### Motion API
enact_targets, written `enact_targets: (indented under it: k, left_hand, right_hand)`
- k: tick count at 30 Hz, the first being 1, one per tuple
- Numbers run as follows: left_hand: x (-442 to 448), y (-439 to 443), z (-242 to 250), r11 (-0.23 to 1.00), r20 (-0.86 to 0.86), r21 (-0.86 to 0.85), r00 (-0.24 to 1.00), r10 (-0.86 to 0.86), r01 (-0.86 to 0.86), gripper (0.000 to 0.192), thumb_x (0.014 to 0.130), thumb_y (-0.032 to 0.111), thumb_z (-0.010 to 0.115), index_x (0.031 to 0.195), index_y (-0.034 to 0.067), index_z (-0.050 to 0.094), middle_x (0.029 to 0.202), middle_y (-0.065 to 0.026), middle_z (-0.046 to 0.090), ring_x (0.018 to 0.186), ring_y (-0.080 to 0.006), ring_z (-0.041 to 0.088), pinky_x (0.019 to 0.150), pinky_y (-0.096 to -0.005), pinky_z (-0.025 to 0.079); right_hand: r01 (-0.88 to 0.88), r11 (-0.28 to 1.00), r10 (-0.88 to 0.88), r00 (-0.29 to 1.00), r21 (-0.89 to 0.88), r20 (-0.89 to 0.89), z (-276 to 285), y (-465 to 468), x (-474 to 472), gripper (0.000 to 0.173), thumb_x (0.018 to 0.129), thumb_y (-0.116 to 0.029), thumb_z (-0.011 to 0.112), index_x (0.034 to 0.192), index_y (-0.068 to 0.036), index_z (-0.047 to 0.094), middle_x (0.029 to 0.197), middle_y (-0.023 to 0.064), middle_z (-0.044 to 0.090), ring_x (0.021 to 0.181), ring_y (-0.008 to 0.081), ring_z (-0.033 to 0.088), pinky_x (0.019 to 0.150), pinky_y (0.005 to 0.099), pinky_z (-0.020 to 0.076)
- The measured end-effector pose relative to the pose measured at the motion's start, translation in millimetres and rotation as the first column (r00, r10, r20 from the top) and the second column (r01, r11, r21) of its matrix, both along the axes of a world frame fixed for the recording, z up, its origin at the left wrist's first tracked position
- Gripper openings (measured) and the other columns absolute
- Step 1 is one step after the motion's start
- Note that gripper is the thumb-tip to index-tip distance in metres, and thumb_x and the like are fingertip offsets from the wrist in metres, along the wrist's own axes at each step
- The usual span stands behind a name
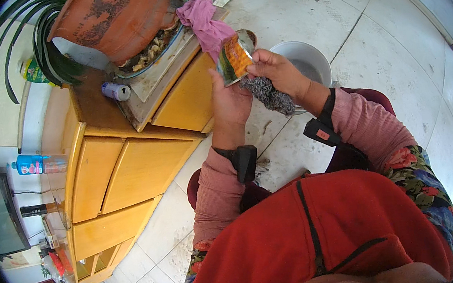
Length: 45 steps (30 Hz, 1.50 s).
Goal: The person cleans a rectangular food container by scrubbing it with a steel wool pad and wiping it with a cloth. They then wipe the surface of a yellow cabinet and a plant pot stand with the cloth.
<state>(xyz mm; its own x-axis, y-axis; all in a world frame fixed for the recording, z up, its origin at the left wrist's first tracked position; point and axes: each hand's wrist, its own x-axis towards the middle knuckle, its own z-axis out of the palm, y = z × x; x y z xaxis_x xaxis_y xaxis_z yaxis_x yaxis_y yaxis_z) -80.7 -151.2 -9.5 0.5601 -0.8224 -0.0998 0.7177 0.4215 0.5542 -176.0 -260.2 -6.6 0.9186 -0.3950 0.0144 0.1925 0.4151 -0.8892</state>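
Note:
A shiny printed packet (234,59) with an orange and green picture is held up in front of me. My right hand (279,69) pinches its right edge between thumb and fingers. From below and the left, my left hand (229,98) holds the packet, thumb raised along the side and fingers partly hidden. A shaggy dark grey bundle (269,96), perhaps scouring wool, hangs just under my right hand; what holds it is hidden. Behind the hands, a round metal pot (306,61) stands on the floor. A pink cloth (205,21) drapes over the cabinet corner beside the packet.
To the left stands a yellow wooden cabinet (145,172). On it are a large terracotta flowerpot (110,22) with a plant, a drink can (115,91) on its side and a blue-labelled bottle (32,164). A television (0,214) is at far left. Tiled floor (395,65) extends right.

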Motion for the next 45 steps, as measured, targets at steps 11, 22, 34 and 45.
enact_targets:
  k: [11, 22, 34, 45]
  left_hand:
    - [4.2, 2.3, 0.4, 0.992, 0.124, -0.039, 0.985, 0.123, -0.119, 0.046, 0.102, 0.038, 0.042, 0.137, 0.008, 0.043, 0.127, -0.0103, 0.057, 0.115, -0.0251, 0.056, 0.097, -0.0419, 0.047]
    - [1.6, -9.8, -24.7, 0.970, 0.010, -0.064, 0.972, 0.235, -0.234, 0.044, 0.101, 0.029, 0.048, 0.138, 0.006, 0.040, 0.131, -0.0108, 0.054, 0.121, -0.0258, 0.053, 0.102, -0.0441, 0.045]
    - [14.1, 0.8, -8.8, 0.938, 0.172, -0.147, 0.925, 0.338, -0.315, 0.043, 0.101, 0.025, 0.048, 0.137, 0.001, 0.041, 0.136, -0.0134, 0.050, 0.126, -0.0261, 0.049, 0.107, -0.0438, 0.040]
    - [5.4, 1.2, -13.4, 0.997, 0.037, -0.057, 0.998, 0.058, -0.056, 0.043, 0.102, 0.030, 0.045, 0.135, 0.002, 0.044, 0.134, -0.0119, 0.053, 0.122, -0.0255, 0.052, 0.105, -0.0401, 0.042]
  right_hand:
    - [-0.075, 0.982, 0.063, 0.995, -0.172, -0.073, -14.4, -14.7, -0.1, 0.015, 0.097, -0.021, 0.057, 0.095, -0.006, 0.057, 0.086, 0.0017, 0.061, 0.079, 0.0092, 0.058, 0.072, 0.0243, 0.0479]
    - [0.501, 0.458, -0.291, 0.865, -0.734, 0.409, 7.1, -3.1, 2.0, 0.026, 0.078, -0.006, 0.067, 0.102, -0.005, 0.056, 0.104, 0.0107, 0.058, 0.100, 0.0271, 0.056, 0.087, 0.0340, 0.0468]
    - [0.088, -0.160, -0.279, 0.951, -0.983, 0.131, -16.6, -55.9, -18.4, 0.027, 0.074, -0.003, 0.060, 0.101, -0.003, 0.061, 0.105, 0.0108, 0.054, 0.097, 0.0319, 0.052, 0.085, 0.0388, 0.0466]
    - [0.353, -0.110, -0.105, 0.926, -0.929, 0.364, 6.9, -18.0, -6.4, 0.027, 0.076, -0.005, 0.058, 0.103, -0.005, 0.060, 0.107, 0.0131, 0.055, 0.099, 0.0341, 0.054, 0.089, 0.0413, 0.0460]
